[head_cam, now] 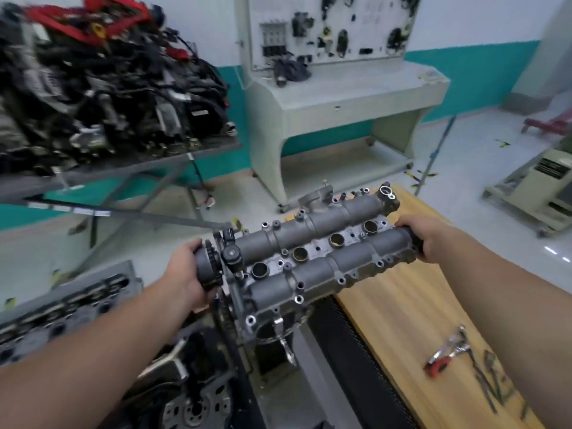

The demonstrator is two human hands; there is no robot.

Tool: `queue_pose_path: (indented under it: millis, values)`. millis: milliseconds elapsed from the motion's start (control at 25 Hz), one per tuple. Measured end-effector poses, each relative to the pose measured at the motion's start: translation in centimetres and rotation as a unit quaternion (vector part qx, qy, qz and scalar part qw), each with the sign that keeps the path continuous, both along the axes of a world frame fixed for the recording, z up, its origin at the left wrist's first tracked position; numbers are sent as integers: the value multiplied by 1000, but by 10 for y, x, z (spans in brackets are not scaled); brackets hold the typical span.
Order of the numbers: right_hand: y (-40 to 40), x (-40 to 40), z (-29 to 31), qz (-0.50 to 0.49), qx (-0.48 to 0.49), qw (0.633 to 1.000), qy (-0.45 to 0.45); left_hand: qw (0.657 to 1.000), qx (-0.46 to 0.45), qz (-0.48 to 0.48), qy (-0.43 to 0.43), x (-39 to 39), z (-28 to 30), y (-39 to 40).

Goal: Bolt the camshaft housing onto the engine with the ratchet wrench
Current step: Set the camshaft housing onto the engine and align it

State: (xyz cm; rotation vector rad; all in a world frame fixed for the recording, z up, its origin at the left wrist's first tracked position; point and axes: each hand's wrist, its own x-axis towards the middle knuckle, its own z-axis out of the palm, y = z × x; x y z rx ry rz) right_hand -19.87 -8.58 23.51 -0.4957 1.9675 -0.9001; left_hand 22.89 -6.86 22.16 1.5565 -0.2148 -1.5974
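two hands (185,274), one camshaft housing (309,261), one ratchet wrench (445,356)

Bare wooden bench top (399,305) lies open right of the camshaft housing (312,258), up to the ratchet wrench (445,356); a cylinder head (62,308) crowds its left side.

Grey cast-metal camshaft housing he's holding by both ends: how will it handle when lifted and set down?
The grey cast-metal camshaft housing probably stays rigid: it spans unsupported between the left hand and the right hand. Likely heavy, since it's thick metal carried two-handed. The sprocket end may weigh it unevenly, so it could tip.
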Motion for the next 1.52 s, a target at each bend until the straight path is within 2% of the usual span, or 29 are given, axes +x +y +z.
queue_pose_path:
  millis: [200, 360, 520, 680, 1080, 1520]
  values:
    - [-13, 159, -4, 113, -23, 993, -34, 993, -55, 72, -78, 161, 47, 23]
    - [-9, 278, -5, 215, -41, 973, -78, 982, -78, 106, -133, 285, 69, 49]
    - [-5, 374, -12, 253, -66, 962, -84, 975, -83, 131, -162, 383, 59, 80]
    - [-2, 445, -37, 292, -41, 953, -73, 969, -70, 163, -170, 454, 34, 101]
    - [18, 501, -98, 307, 4, 949, -72, 978, -20, 155, -138, 514, -41, 106]
    - [8, 522, -100, 283, 24, 956, -71, 983, -19, 157, -89, 539, -80, 88]
